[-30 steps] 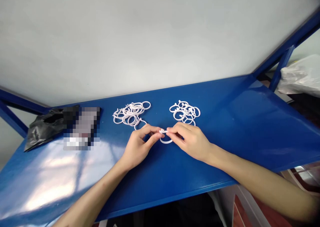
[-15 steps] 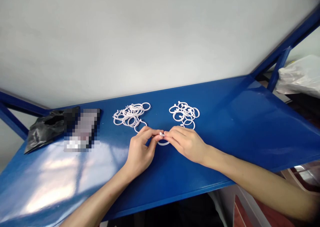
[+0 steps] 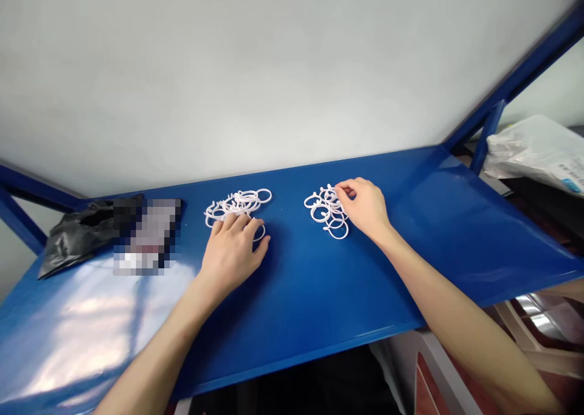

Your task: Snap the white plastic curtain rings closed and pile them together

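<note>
Two piles of white plastic curtain rings lie on the blue table. In the left pile [image 3: 237, 203], several rings have their ends sticking up apart. My left hand [image 3: 235, 244] reaches palm down over the near side of this pile, fingers apart, thumb out beside a single ring [image 3: 260, 231]. The fingertips hide some of the rings. At the right pile [image 3: 326, 211], my right hand [image 3: 364, 205] has thumb and forefinger pinched together at its upper right edge, on a ring that is largely hidden by the hand.
A black plastic bag [image 3: 68, 238] and a blurred-out flat object [image 3: 152, 232] lie at the left of the blue table [image 3: 292, 299]. A pale wall [image 3: 292, 80] closes off the back. Blue frame bars rise at both sides. Beyond the right one sits a clear plastic bag [image 3: 533, 150].
Both hands were together at the middle, holding one ring. They have parted: the left went to the left pile, the right carried the ring to the right pile. The view shifted slightly.
</note>
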Available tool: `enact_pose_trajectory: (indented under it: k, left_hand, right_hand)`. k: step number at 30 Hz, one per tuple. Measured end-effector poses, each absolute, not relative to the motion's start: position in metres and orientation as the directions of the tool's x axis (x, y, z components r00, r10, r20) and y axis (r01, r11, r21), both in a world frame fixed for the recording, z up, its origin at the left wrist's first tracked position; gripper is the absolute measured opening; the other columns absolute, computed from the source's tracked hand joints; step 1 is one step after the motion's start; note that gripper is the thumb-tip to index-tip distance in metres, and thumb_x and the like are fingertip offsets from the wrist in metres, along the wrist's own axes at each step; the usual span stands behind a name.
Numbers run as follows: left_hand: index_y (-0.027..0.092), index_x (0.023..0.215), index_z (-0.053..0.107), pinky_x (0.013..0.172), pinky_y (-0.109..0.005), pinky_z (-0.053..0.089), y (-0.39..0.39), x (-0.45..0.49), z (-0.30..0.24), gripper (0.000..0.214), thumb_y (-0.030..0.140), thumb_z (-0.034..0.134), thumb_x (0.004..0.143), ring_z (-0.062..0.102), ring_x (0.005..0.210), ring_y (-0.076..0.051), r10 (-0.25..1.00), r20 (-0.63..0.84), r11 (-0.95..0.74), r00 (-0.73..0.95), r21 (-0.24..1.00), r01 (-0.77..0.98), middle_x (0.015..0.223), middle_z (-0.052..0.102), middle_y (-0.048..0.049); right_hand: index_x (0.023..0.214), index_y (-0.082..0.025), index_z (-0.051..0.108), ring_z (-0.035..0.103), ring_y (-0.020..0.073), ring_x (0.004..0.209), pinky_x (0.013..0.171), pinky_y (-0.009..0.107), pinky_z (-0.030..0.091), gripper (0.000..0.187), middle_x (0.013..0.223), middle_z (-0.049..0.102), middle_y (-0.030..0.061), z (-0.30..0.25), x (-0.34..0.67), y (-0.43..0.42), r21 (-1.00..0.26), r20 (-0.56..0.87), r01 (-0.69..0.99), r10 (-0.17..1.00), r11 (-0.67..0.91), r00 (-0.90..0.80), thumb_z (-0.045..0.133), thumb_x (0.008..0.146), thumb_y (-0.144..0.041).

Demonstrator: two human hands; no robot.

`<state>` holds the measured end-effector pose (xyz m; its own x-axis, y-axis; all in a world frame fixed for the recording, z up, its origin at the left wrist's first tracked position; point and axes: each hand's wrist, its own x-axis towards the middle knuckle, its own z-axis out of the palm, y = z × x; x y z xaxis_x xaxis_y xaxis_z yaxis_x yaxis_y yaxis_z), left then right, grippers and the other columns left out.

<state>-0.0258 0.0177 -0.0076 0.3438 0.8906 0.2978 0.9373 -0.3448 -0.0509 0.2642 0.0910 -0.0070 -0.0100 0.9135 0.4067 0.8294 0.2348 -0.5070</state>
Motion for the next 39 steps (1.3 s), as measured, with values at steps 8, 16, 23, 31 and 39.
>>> enact_pose_trajectory:
  k: [8, 16, 23, 31, 39]
  left_hand:
    - [0.018, 0.110, 0.067, 0.076, -0.042, 0.041, 0.016, -0.024, -0.013, 0.020, 0.018, 0.052, 0.097, 0.061, 0.090, -0.029, 0.865, 0.274, -0.423, 0.419, -0.047, 0.905, 0.097, 0.075, -0.0079]
    - [0.021, 0.090, 0.057, 0.074, -0.034, 0.041, 0.010, -0.011, -0.004, 0.010, 0.015, 0.052, 0.097, 0.058, 0.080, -0.019, 0.733, 0.483, -0.597, 0.479, 0.118, 0.794, 0.087, 0.072, -0.0026]
    - [0.023, 0.086, 0.052, 0.074, -0.033, 0.041, 0.001, -0.003, -0.005, 0.019, 0.008, 0.063, 0.091, 0.060, 0.079, -0.016, 0.565, 0.632, -0.741, 0.530, 0.108, 0.662, 0.094, 0.075, 0.0011]
    - [0.021, 0.094, 0.056, 0.075, -0.030, 0.048, -0.001, 0.004, -0.012, 0.011, 0.017, 0.067, 0.092, 0.063, 0.083, -0.016, 0.665, 0.667, -0.630, 0.336, 0.259, 0.732, 0.092, 0.070, -0.0029]
    - [0.023, 0.100, 0.075, 0.071, -0.024, 0.053, -0.003, 0.002, -0.012, 0.019, 0.034, 0.058, 0.099, 0.070, 0.076, -0.015, 0.934, 0.304, -0.353, 0.189, 0.697, 0.625, 0.088, 0.077, -0.0014]
  right_hand:
    - [0.110, -0.020, 0.077, 0.058, 0.0284, 0.093, 0.082, 0.042, 0.048, 0.030, 0.098, 0.073, 0.0098, -0.008, 0.263, 0.090, -0.405, 0.382, 0.888, 0.923, 0.216, -0.050, 0.057, 0.096, -0.036]
    - [0.104, -0.020, 0.076, 0.058, 0.0271, 0.095, 0.085, 0.043, 0.051, 0.022, 0.096, 0.072, 0.0085, 0.003, 0.256, 0.077, -0.415, 0.582, 0.806, 0.804, 0.422, -0.121, 0.060, 0.097, -0.033]
    - [0.109, -0.020, 0.070, 0.066, 0.0130, 0.073, 0.069, 0.028, 0.055, 0.020, 0.094, 0.074, 0.0028, 0.001, 0.218, 0.036, -0.768, 0.320, 0.402, 0.842, 0.499, -0.434, 0.062, 0.097, -0.035]
    - [0.110, -0.017, 0.069, 0.068, 0.0127, 0.074, 0.071, 0.027, 0.056, 0.016, 0.090, 0.073, 0.0028, -0.014, 0.205, 0.024, -0.725, 0.434, 0.396, 0.821, 0.563, -0.371, 0.060, 0.097, -0.021]
    - [0.119, -0.013, 0.068, 0.067, 0.0173, 0.084, 0.076, 0.032, 0.059, 0.026, 0.094, 0.072, 0.0081, -0.017, 0.210, 0.019, -0.407, 0.574, 0.473, 0.622, 0.781, -0.533, 0.049, 0.104, -0.021]
